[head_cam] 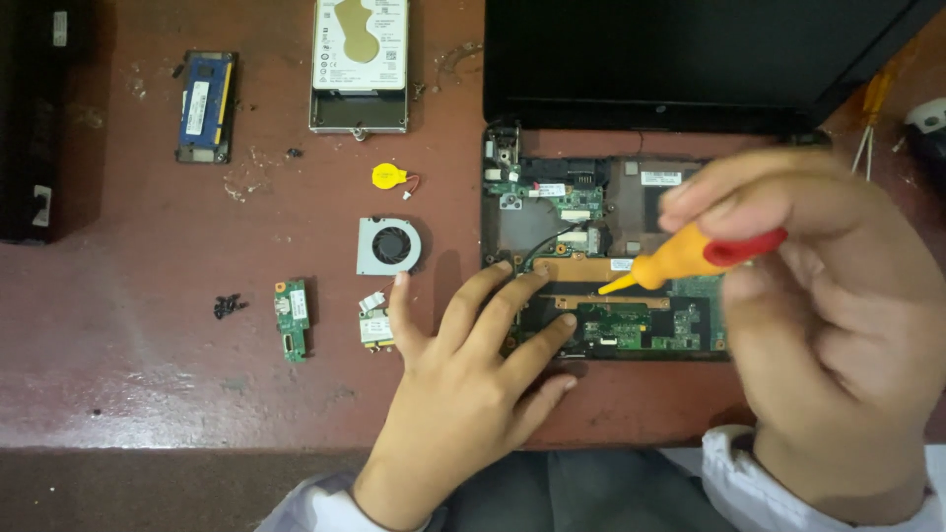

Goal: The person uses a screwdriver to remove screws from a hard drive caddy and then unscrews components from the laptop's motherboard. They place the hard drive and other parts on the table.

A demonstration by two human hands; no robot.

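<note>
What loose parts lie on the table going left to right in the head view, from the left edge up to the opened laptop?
Memory module → pile of black screws → small green circuit board → hard drive → cooling fan and yellow coin cell battery → opened laptop, steadied by the left hand.

screwdriver [690,258] tip: blurred | right hand [838,315]: blurred, hides motherboard [611,320] corner

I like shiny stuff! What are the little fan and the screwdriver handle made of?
The fan looks like metal: its square case is dull silver-grey, with what seems a black plastic rotor inside. The screwdriver handle, held in the right hand, looks like smooth, glossy plastic, orange with a red end. It is blurred, so this is a guess.
</note>
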